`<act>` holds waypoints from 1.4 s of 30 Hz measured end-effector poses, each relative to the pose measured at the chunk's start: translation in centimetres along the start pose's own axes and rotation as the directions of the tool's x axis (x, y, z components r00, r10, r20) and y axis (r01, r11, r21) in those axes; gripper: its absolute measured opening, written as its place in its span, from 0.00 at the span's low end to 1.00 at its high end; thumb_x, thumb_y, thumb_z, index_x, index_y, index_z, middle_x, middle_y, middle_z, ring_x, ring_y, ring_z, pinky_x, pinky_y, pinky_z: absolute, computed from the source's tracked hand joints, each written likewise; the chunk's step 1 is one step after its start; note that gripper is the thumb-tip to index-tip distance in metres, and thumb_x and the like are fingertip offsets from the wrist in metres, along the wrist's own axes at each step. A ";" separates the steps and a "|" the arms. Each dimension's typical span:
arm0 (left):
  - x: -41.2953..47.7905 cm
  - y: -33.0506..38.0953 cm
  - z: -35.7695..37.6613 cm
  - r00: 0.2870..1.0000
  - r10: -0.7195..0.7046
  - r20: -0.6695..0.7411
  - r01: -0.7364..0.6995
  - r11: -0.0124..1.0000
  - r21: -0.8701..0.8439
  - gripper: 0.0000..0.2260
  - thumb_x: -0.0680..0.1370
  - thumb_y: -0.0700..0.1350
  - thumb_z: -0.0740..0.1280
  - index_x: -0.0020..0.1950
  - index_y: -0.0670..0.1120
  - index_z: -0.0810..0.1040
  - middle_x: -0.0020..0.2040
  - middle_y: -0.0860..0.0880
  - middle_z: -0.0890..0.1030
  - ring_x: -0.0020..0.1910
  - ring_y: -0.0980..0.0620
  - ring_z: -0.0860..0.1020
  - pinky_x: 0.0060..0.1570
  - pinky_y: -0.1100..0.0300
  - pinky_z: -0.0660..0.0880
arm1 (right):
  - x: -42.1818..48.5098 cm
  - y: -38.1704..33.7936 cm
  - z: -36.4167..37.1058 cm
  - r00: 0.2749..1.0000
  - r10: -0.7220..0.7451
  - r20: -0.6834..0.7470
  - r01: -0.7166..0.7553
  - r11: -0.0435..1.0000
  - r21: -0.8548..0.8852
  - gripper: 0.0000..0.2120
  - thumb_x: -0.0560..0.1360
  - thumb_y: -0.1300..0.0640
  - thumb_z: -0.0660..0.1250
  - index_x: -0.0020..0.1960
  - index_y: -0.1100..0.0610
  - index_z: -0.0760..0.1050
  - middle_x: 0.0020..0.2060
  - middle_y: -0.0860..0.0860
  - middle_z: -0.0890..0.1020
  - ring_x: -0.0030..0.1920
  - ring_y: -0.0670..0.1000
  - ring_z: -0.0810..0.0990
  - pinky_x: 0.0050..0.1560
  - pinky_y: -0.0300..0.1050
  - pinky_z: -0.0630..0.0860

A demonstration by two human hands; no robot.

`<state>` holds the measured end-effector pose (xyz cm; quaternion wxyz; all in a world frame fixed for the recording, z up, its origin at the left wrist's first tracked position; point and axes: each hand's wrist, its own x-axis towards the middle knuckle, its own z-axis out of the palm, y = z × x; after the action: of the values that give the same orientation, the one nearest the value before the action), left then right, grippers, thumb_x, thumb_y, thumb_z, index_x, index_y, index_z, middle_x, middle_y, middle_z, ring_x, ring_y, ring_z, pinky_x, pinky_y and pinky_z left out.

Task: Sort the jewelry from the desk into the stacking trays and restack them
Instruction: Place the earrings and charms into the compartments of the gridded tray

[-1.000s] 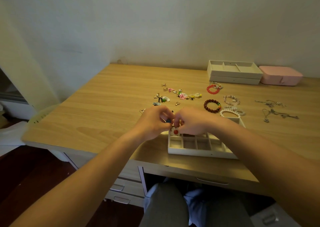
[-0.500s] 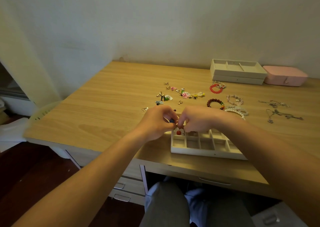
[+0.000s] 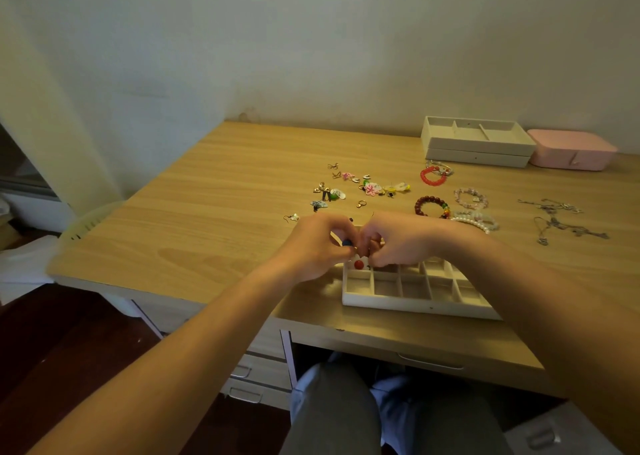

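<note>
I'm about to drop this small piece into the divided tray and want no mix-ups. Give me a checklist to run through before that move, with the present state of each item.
1. Hands over the white divided tray: ok; left hand and right hand meet above its far-left corner.
2. Small dark blue piece held securely: cannot tell; the fingers mostly hide it.
3. Free compartments: ok; the near row looks empty.
4. Target compartment clear: not ok if far left; a red bead lies there.
5. Tray fully on the wooden desk: ok, near the front edge.
6. Stacked white trays unobstructed: ok, beside the pink box.
</note>
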<state>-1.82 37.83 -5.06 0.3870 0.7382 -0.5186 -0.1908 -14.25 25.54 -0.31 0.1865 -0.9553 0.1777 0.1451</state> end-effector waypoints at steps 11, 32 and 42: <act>-0.3 0.0 -0.8 0.997 0.050 0.055 -0.054 0.996 0.066 0.15 0.73 0.35 0.75 0.38 0.57 0.84 0.37 0.59 0.82 0.35 0.58 0.79 0.40 0.62 0.77 | -0.2 0.0 -0.4 0.999 -0.011 0.034 0.010 1.000 0.022 0.16 0.80 0.63 0.61 0.62 0.50 0.82 0.45 0.39 0.76 0.43 0.40 0.73 0.43 0.35 0.67; -1.4 -0.1 -0.8 0.999 -0.022 0.028 0.022 1.000 0.021 0.10 0.74 0.34 0.70 0.47 0.47 0.88 0.42 0.54 0.84 0.38 0.55 0.80 0.37 0.70 0.73 | 0.9 0.3 1.0 0.993 -0.052 -0.104 0.051 0.999 -0.010 0.06 0.78 0.58 0.70 0.52 0.53 0.85 0.36 0.43 0.79 0.36 0.43 0.75 0.35 0.37 0.69; -0.8 0.6 -1.3 0.978 0.037 0.203 -0.085 0.968 0.235 0.03 0.76 0.46 0.74 0.48 0.51 0.88 0.41 0.61 0.76 0.41 0.66 0.75 0.37 0.72 0.67 | 0.6 1.4 1.1 0.987 -0.074 -0.140 0.080 0.996 0.040 0.06 0.80 0.56 0.69 0.55 0.51 0.83 0.45 0.46 0.81 0.45 0.46 0.78 0.45 0.41 0.75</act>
<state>-1.61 38.96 -3.82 0.2464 0.7408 -0.5965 -0.1864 -14.52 24.61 -1.97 0.2011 -0.9647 0.1563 0.0672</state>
